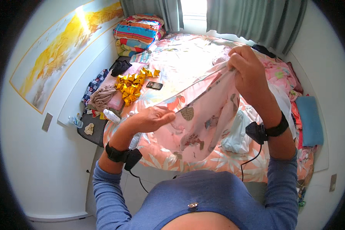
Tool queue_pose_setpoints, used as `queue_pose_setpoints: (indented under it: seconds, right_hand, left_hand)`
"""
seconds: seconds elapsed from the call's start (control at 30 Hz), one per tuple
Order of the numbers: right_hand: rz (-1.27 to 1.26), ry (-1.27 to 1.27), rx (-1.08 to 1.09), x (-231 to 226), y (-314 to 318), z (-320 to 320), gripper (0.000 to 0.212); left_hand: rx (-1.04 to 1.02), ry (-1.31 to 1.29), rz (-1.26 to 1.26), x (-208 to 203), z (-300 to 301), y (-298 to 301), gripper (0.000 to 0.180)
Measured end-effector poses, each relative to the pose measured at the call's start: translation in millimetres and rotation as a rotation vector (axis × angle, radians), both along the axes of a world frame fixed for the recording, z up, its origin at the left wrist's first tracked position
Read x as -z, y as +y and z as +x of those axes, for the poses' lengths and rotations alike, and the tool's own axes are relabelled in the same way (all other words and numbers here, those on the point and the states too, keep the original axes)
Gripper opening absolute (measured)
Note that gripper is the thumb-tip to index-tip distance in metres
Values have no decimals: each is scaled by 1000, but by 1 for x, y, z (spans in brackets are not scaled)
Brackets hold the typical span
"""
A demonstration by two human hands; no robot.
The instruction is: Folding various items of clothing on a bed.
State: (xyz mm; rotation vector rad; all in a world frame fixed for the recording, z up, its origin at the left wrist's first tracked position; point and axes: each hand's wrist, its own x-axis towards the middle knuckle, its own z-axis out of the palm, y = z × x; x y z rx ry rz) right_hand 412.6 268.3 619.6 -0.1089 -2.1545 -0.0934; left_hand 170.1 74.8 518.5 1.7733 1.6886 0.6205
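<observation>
At ten o'clock, wall picture (61,63): yellow and white with a thin gold border, on the white wall.
Nine o'clock, clear bottle (76,122): at the left edge of a dark bedside surface (97,131).
Between nine and ten, brown cloth (103,96): crumpled in a heap.
Nine o'clock, white bottle (112,116): tilted, near the left forearm.
Ten o'clock, gold ornament (129,89): shiny, many-pointed, beside the brown cloth.
Eleven o'clock, striped bedding (138,28): folded in a thick stack at the bed's far corner.
Nine o'clock from centre, left hand (152,118): thumb and fingers pinching the near edge of the pink cloth.
Eleven o'clock, phone (154,85): flat on the peach floral bed (161,160).
Centre toward five o'clock, pink cloth (197,128): thin, printed, stretched between both hands, its lower part hanging; whether that touches the bed, I cannot tell.
Between three and four, pale green cloth (235,138): bunched on the bed.
Two o'clock, right hand (249,71): raised, closed on the cloth's upper corner.
Three o'clock, blue cushion (310,120): at the bed's right side.
</observation>
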Motion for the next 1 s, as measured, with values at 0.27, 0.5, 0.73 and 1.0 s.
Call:
queue_pose_setpoints:
  seconds: [0.27, 0.5, 0.73, 1.0]
  right_hand:
    - [-269, -1, 31, 31, 31, -38, 12]
    - [-418, -216, 94, 80, 47, -63, 20]
    - [-991, -325, -215, 67, -17, -4, 21]
    - [-1356, -423, -704, 117, -44, 12, 24]
  left_hand:
    - [203, -989, -260, 28, 32, -7, 36]
    - [385, -980, -432, 32, 53, -9, 52]
    - [83, -1525, -6, 37, 51, -8, 61]
    - [141, -1750, 111, 38, 72, 0, 76]
